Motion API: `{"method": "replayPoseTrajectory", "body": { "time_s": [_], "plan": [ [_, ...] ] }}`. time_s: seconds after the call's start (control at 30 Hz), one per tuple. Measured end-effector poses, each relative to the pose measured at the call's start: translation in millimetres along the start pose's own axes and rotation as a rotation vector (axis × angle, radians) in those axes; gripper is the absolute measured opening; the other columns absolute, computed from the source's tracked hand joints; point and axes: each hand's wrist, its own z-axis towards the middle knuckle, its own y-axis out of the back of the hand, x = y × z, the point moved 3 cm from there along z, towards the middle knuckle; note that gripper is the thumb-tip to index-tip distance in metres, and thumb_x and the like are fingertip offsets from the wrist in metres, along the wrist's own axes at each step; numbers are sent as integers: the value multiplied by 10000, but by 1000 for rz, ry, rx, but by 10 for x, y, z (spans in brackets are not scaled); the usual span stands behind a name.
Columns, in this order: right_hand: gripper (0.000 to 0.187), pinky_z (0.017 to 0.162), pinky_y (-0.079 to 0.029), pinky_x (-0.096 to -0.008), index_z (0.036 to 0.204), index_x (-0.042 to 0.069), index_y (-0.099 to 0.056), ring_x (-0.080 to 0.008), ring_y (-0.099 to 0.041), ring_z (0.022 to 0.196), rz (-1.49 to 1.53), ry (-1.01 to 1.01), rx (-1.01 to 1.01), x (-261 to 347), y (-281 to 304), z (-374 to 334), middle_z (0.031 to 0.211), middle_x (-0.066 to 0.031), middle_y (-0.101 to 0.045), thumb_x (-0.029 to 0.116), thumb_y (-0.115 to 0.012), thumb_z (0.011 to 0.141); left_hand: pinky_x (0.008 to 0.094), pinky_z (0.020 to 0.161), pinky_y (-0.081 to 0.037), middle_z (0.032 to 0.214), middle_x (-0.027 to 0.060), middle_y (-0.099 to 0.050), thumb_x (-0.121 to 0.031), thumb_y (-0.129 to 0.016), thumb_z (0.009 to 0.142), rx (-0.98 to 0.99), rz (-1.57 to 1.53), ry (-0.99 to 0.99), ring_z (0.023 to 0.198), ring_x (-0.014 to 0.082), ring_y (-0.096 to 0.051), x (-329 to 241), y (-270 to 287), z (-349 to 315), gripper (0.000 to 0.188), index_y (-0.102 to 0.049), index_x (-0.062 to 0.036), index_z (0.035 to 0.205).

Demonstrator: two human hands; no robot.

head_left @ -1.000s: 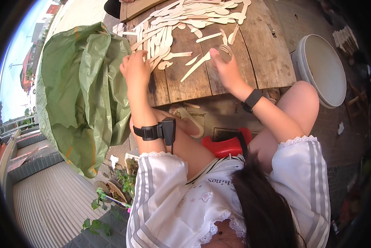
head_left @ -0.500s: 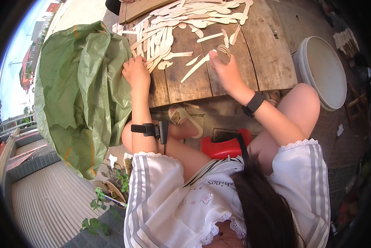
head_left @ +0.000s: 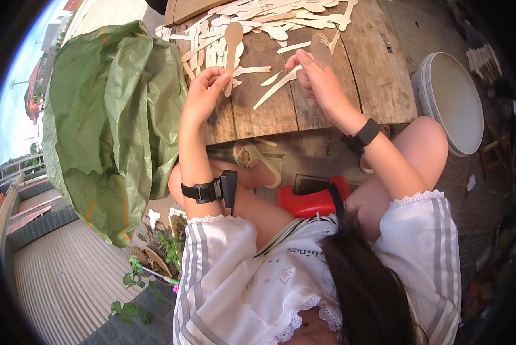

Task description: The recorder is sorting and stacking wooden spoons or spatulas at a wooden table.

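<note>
My left hand (head_left: 205,96) pinches one flat wooden spoon (head_left: 233,43) by its handle end, its bowl pointing away from me. A small stack of wooden spoons (head_left: 321,53) is gripped in my right hand (head_left: 328,89), the bowls standing out past my thumb and their edges slightly fanned. The handles are mostly hidden by my fingers. Beyond both hands lies a loose pile of wooden spoons and sticks (head_left: 275,16) on the plank table (head_left: 252,118). Between my hands rest a wooden knife-shaped piece (head_left: 272,94) and a few stray pieces.
A green woven sheet (head_left: 108,126) hangs at the table's left side. At the back left is a wooden board (head_left: 192,10). A white bucket (head_left: 450,103) stands right of the table, with bundled sticks (head_left: 483,64) behind it. A red stool (head_left: 309,201) sits between my legs.
My left hand has risen from the near edge of the pile and now holds a single spoon upright. My right hand, with its stack, has shifted slightly away and to the right.
</note>
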Motion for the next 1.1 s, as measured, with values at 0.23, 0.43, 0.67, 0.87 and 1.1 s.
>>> {"method": "replayPoseTrajectory", "body": {
  "time_s": [0.23, 0.43, 0.67, 0.87, 1.1],
  "plan": [
    [436, 573, -378, -223, 906, 26, -618, -63, -475, 620, -37, 98, 213, 3, -141, -31, 686, 16, -542, 455, -542, 892, 227, 805, -435, 931, -15, -607, -154, -625, 881, 590, -493, 42, 870, 65, -545, -309, -928, -345, 197, -601, -25, 1027],
    [347, 583, -387, -216, 802, 49, -596, -51, -499, 643, -56, 155, 198, 15, -78, -12, 712, 18, -576, 391, -615, 858, 243, 827, -443, 958, 8, -621, -133, -623, 877, 486, -413, -62, 901, 75, -560, -404, -978, -355, 173, -596, -18, 1004],
    [324, 565, -285, -196, 923, 136, -595, -26, -399, 657, 250, 10, 256, 151, -97, -131, 719, 75, -494, 454, -574, 866, 257, 809, -450, 901, 22, -629, -127, -630, 868, 512, -575, -82, 876, 106, -578, -430, -1043, -392, 98, -598, -39, 895],
    [328, 587, -300, -191, 877, 137, -586, -28, -421, 676, 92, 33, 359, 110, -114, -132, 743, 76, -498, 464, -577, 864, 247, 783, -452, 875, 33, -633, -99, -657, 841, 467, -444, -32, 859, 95, -573, -366, -994, -375, 88, -603, -34, 867],
    [339, 556, -293, -214, 733, 128, -531, -34, -385, 607, -77, 125, 149, 46, -73, -80, 683, 73, -443, 426, -547, 894, 268, 780, -448, 921, 26, -621, -103, -648, 837, 383, -341, -82, 873, 105, -560, -343, -959, -316, 108, -592, -31, 893]
  ]
}}
